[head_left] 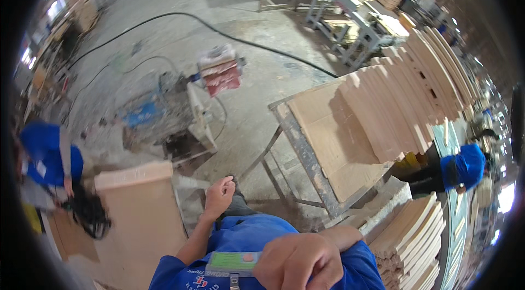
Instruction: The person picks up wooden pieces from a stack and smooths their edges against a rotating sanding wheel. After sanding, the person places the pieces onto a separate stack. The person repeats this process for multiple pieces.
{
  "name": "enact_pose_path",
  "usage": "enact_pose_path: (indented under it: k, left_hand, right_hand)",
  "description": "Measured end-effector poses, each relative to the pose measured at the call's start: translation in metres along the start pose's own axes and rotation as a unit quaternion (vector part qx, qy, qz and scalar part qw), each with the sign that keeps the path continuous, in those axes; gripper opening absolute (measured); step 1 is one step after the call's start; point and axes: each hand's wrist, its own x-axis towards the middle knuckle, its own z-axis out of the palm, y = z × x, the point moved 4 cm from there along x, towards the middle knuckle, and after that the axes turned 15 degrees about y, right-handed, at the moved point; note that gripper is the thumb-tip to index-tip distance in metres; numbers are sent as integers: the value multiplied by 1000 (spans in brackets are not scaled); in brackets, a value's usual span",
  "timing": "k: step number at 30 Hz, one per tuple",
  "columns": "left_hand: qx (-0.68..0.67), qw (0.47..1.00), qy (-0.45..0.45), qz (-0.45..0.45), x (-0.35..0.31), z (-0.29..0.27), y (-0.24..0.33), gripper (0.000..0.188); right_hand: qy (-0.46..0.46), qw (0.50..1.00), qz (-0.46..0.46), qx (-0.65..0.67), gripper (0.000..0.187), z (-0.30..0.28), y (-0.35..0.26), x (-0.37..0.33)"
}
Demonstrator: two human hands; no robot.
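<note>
Badge holder (216,271), green card (227,259) inside, right hand (299,261) beside, left hand (220,196) apart, each hand's fingers curled together.

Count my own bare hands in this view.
2: your left hand, beside your dark trouser leg, and your right hand, in front of your blue shirt.

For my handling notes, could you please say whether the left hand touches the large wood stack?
Apart: the head view shows floor and table between left hand and wood stack.
</note>
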Motion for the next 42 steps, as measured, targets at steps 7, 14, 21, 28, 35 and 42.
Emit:
enact_pose_path:
  k: [7, 14, 21, 28, 35, 42]
  left_hand:
    - [-35, 993, -101, 39, 160, 14, 46, 37]
    - [-100, 968, -210, 92, 270, 89, 134, 44]
    - [-23, 934, -315, 167, 363, 180, 194, 42]
    - [-46, 906, -391, 154, 420, 263, 223, 45]
    - [-16, 823, -563, 73, 364, 306, 201, 47]
    - [47, 805, -590, 41, 283, 290, 177, 46]
  right_hand:
    - [275, 868, 102, -402, 22, -136, -46, -1]
    - [678, 427, 256, -540, 30, -313, -19, -175]
    - [693, 291, 332, -570, 40, -392, -46, -233]
    - [789, 257, 245, -501, 41, -396, -72, -259]
    - [936, 21, 168, -308, 41, -264, 27, -283]
    - [918, 106, 236, -302, 45, -202, 117, -311]
